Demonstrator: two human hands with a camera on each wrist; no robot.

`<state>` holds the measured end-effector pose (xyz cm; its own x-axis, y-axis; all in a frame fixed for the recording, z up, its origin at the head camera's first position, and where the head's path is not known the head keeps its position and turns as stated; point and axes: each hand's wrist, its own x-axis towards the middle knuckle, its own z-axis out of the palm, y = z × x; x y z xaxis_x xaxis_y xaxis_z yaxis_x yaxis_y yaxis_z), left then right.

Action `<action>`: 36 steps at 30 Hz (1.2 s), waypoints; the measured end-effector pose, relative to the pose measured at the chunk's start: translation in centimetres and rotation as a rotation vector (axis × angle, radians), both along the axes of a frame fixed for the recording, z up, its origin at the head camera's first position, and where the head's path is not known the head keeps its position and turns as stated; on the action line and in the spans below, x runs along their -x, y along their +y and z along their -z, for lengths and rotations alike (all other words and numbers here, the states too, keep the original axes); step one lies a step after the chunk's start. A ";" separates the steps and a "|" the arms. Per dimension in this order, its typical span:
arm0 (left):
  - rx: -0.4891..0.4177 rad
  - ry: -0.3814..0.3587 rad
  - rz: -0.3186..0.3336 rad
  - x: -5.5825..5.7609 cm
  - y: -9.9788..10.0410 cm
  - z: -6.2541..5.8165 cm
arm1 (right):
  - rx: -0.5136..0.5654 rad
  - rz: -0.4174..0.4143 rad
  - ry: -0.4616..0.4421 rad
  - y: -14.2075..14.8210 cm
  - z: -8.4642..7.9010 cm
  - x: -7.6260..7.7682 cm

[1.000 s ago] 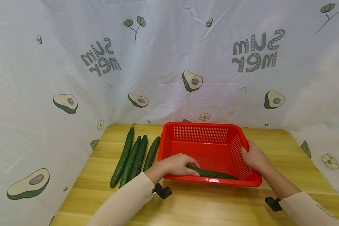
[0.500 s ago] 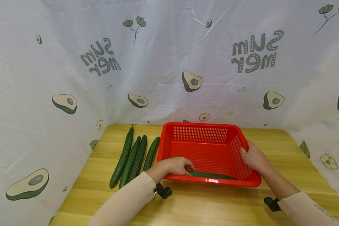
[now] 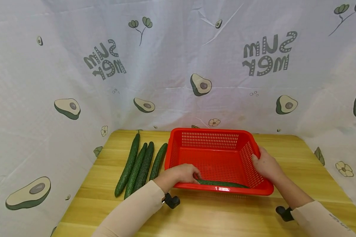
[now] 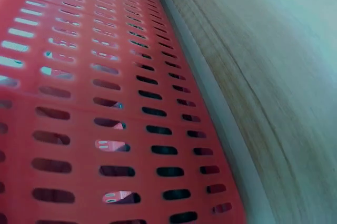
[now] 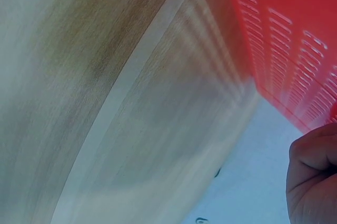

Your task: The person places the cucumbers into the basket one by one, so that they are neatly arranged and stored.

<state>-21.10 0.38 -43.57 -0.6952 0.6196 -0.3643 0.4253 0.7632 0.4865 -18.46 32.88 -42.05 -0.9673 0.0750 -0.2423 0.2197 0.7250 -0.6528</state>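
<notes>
Here's your right hand with a firm grip on the red basket, thumb inside the right wall and the rest round the outside. And your left hand reaches over the front rim, down at one end of the long cucumber; it looks like contact, but whether those fingers pinch it or merely touch, the views hide, so call that one undecided. The cucumber lies inside, along the basket's front wall. Four more cucumbers lie side by side on the table, left of the basket.

Now, the feel of it: your cucumber should be fairly light, stiff along its length, its bumpy skin giving decent grip unless damp. Expect a snap if bent hard, a bruise if squeezed hard. Mid-length should balance best; an end hold lets the far tip droop. The basket looks thin, springy and light, its glossy rim likely a bit slick, so thumb over the edge is a sound hold.

And the writing! The cloth behind you carries lettering that spells "SUMMER", twice, mirror-reversed. Your right sleeve bears dark print, too slanted to read. No brand shows on basket or cucumbers.
</notes>
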 end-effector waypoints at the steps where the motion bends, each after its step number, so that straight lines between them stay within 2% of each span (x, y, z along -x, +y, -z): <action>1: 0.014 0.008 -0.005 0.0 0.0 0.0 | 0.001 0.001 0.001 0.0 0.0 0.0; 5: 0.023 0.029 0.001 0.0 0.0 0.2 | 0.004 0.007 -0.006 -0.1 -0.1 -0.2; 11: -0.082 0.015 0.028 0.3 -0.4 0.4 | 0.023 0.018 -0.031 -0.4 -0.3 -0.4; 18: -0.169 0.003 0.034 0.4 -0.5 0.0 | -0.012 0.007 0.009 -0.5 -0.4 -0.6; 21: -0.177 0.068 0.048 0.4 -0.5 0.0 | -0.023 0.004 0.019 -0.4 -0.4 -0.7; 27: -0.230 0.307 0.043 0.4 -0.9 -0.7 | -0.048 0.001 0.022 -0.4 -0.4 -0.6; 31: -0.340 0.373 -0.020 0.0 -2.1 -1.3 | -0.053 -0.002 0.022 -0.5 -0.4 -0.5; 36: -0.544 0.425 -0.123 -0.8 -4.7 -1.9 | -0.061 -0.008 0.032 -0.4 -0.3 -0.4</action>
